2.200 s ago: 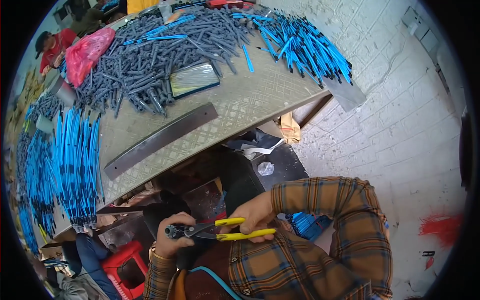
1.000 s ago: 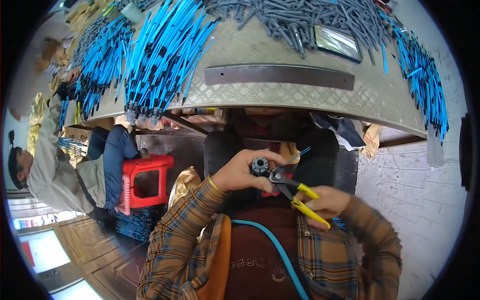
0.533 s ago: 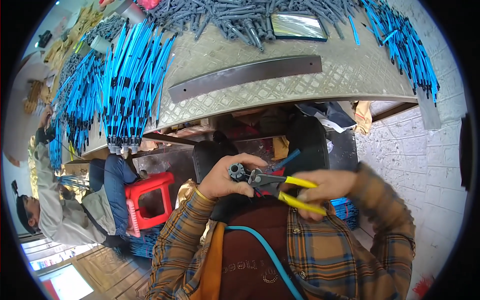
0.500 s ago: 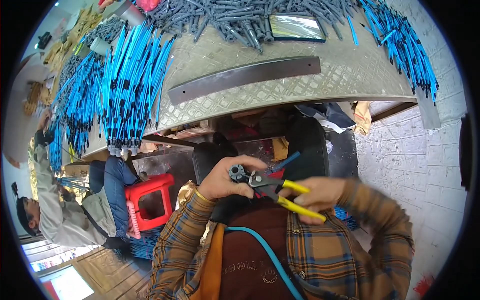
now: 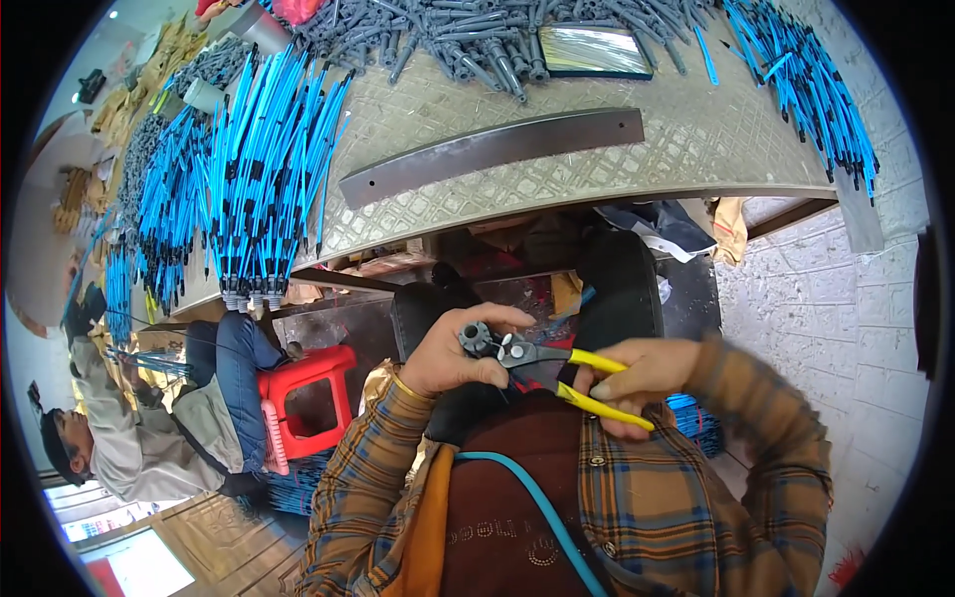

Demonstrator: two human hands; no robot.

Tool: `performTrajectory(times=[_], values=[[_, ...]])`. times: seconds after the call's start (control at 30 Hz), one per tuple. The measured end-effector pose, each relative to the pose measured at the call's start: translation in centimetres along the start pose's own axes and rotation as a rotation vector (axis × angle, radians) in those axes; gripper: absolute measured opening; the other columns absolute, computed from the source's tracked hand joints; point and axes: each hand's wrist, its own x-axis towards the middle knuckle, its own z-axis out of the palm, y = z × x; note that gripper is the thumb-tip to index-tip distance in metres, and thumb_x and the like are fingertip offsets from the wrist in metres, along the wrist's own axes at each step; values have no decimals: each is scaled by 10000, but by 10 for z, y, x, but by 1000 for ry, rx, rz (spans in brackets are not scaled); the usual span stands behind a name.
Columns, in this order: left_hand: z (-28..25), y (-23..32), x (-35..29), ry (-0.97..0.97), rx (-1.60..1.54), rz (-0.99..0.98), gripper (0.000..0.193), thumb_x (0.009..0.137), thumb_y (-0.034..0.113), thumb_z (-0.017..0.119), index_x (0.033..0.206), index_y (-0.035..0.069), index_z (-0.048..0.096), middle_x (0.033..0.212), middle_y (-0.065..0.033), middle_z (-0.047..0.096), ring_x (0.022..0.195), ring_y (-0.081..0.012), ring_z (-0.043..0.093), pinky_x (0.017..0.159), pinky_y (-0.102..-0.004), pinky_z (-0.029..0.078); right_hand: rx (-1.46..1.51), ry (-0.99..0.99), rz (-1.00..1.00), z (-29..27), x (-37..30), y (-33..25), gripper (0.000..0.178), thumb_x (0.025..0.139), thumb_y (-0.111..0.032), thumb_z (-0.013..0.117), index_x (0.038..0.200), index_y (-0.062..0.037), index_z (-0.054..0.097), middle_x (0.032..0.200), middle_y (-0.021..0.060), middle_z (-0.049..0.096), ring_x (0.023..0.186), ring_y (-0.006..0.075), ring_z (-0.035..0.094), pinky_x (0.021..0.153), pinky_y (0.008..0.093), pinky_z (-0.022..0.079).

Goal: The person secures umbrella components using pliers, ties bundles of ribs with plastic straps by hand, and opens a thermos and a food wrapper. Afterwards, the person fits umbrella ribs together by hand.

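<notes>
My left hand [image 5: 448,350] is closed around a grey plastic piece with a round, holed end [image 5: 475,338], held above my lap. In my right hand [image 5: 642,380] is a pair of pliers with yellow handles [image 5: 607,406], its fingers wrapped round the grips. The pliers' metal jaws [image 5: 529,352] reach to the grey piece beside my left thumb. The handles stand apart. What exactly lies between the jaws is too small to make out.
Ahead is a patterned table [image 5: 686,139] bearing a dark metal bar [image 5: 497,149], a heap of grey plastic parts [image 5: 468,40] and bundles of blue rods [image 5: 264,169]. A red stool [image 5: 308,398] and a seated co-worker [image 5: 149,428] are at the left. A white brick wall [image 5: 796,298] stands right.
My hands and the pliers keep nearly the same place, with a slight turn of the pliers. The blue strip near my legs shows less. At left, the co-worker's arms have shifted.
</notes>
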Motion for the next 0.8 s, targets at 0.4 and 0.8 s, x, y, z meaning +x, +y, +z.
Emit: performTrajectory(times=[0.4, 0.8], values=[[-1, -5, 1, -5, 18, 7, 576, 559, 349, 855, 951, 19, 593, 894, -53, 569, 858, -148, 534, 787, -272, 425, 106, 11, 58, 12, -10, -24, 375, 916, -238, 506, 1200, -31, 374, 792, 184, 614, 576, 210, 617, 514, 294, 517], [3, 0, 2, -120, 31, 18, 505, 586, 247, 843, 973, 9, 624, 898, -57, 583, 806, -148, 549, 744, -267, 428, 516, -105, 300, 5, -12, -36, 217, 937, -222, 472, 1003, -17, 497, 917, 160, 630, 798, 240, 651, 695, 318, 543]])
